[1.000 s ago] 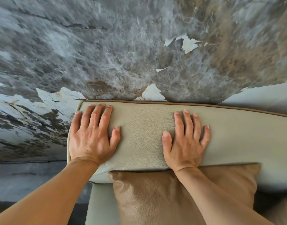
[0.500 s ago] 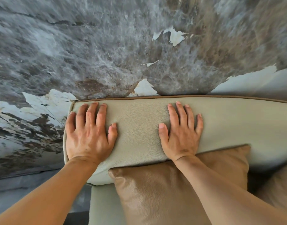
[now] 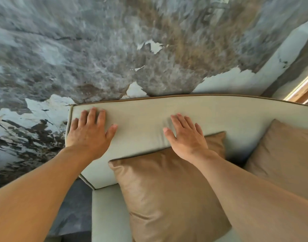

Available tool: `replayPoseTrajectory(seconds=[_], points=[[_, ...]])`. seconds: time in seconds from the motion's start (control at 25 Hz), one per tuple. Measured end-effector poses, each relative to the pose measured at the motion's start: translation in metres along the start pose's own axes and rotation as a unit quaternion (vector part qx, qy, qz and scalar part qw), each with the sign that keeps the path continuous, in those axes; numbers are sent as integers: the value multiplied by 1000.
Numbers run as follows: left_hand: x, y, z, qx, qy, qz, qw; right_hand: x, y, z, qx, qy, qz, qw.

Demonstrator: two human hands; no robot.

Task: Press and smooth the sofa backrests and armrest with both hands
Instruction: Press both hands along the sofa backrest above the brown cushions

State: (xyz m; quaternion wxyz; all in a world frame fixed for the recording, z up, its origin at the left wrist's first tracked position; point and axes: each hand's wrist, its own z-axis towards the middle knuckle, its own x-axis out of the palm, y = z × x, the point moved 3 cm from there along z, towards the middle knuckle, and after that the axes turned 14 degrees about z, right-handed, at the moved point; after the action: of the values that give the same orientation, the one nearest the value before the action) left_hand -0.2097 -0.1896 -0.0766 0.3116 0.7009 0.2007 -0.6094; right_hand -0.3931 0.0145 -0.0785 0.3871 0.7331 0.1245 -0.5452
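Observation:
A pale grey-green sofa backrest (image 3: 142,123) with brown piping along its top edge runs across the middle of the view. My left hand (image 3: 89,131) lies flat near its left end, fingers spread a little, palm down on the cushion. My right hand (image 3: 186,135) rests flat further right on the same backrest, its wrist over the top edge of a tan cushion (image 3: 163,194). Small creases show in the fabric just left of my right fingers. Neither hand holds anything.
A second tan cushion (image 3: 285,154) leans at the right. The pale sofa seat (image 3: 107,213) shows below the backrest. Behind the sofa stands a grey and white marbled wall (image 3: 97,49). A lit strip (image 3: 301,89) glows at the far right.
The view has swung back and to the right, so more of the sofa and a second cushion show. Both hands stay flat on the backrest; the right one now points more to the upper left.

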Motion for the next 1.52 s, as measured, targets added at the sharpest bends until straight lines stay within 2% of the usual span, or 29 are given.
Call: replayPoseTrajectory(seconds=[0.24, 0.48, 0.64, 0.84, 1.24, 1.36, 1.52], points=[[-49, -82, -57, 54, -25, 54, 997, -75, -71, -56, -19, -22, -32, 999], [-93, -234, -95, 68, -74, 41, 994, -152, -204, -97, -7, -60, -34, 998], [-104, -322, -95, 56, -86, 35, 994, -181, -283, -88, -16, -102, -49, 993], [-107, -402, -64, 35, -107, 26, 993, -199, -367, -53, -13, -102, -50, 993], [-92, -476, 29, 58, -157, 55, 984, -184, -426, 25, -21, -146, -8, 989], [-74, -497, 64, 32, -153, 21, 987, -164, -434, 32, -25, -198, -55, 978], [-49, -508, 83, 3, -219, 13, 976, -149, -441, 42, -41, -246, -72, 966]])
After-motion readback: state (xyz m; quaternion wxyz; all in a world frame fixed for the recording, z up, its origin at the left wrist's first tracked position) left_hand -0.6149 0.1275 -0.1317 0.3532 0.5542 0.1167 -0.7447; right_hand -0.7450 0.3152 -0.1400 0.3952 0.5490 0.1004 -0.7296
